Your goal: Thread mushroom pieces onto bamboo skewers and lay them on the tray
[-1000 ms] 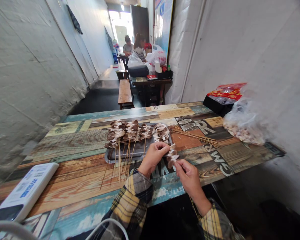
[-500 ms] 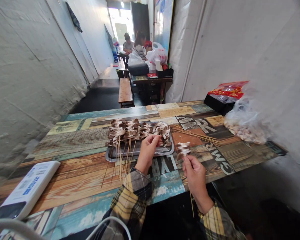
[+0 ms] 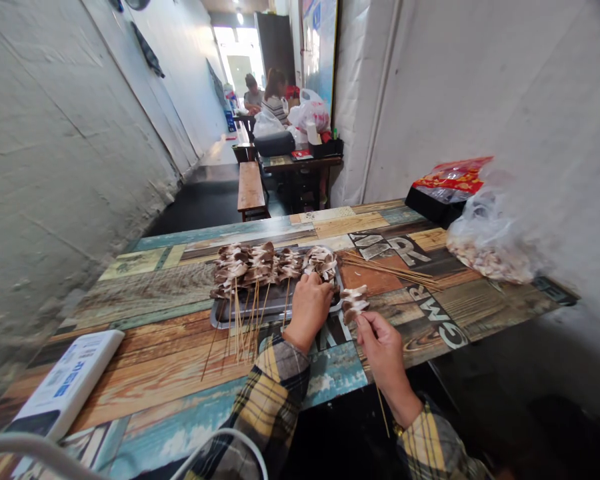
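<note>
at frame centre, i logged several loaded skewers [image 3: 245, 263] on the tray [image 3: 277, 303] as done. lower right of centre, the right hand [image 3: 386, 353] pinched a seemingly part-filled skewer [image 3: 354, 305]. the left hand [image 3: 310, 307] was over loose mushrooms [image 3: 323, 259]; its grip i could not tell. bare sticks [image 3: 393, 270], right of centre, lay unused.

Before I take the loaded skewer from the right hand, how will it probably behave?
The loaded skewer is probably light, being a thin stick with small pieces. It may feel top-heavy, since the pieces crowd above the right hand. Their thin, ruffled edges may tear.
</note>
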Demonstrator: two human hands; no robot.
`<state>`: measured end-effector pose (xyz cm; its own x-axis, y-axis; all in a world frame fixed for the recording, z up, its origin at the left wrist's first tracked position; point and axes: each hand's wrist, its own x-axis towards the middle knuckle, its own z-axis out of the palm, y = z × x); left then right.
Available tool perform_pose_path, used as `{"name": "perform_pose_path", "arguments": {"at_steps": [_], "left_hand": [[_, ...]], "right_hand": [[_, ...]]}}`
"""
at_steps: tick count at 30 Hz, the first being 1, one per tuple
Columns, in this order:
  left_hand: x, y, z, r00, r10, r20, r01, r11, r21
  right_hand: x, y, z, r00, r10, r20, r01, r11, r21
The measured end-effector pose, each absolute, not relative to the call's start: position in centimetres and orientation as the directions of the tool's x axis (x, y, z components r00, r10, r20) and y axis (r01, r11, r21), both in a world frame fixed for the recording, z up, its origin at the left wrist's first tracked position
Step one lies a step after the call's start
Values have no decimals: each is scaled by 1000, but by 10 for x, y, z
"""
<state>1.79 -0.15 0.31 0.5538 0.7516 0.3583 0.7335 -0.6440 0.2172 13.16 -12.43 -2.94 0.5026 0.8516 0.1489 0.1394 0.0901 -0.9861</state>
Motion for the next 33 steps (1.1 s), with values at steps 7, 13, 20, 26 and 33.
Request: {"name": "perform_pose_path", "arguments": {"at_steps": [7,13,20,26,33], "left_hand": [[21,1,1,498,750,434,622,-658,423],[15,11,-1,220,953,208,117,-237,964],[9,8,7,273,960,-58,-291,140,946],[7,4,16,302,944,-133,-359,243,901],[10,-1,19,327,935,-137,-387,264,884]], "right_hand": [[132,-123,-29,492,854,169,164,100,-981],[132,-124,-27,470,865,176,187,97,-977],[132,-123,-24,358,910,206,276,108,-955],[132,-122,-19,278,929,244,382,126,-915],[131,-122,-22,262,934,242,410,119,-904]]}}
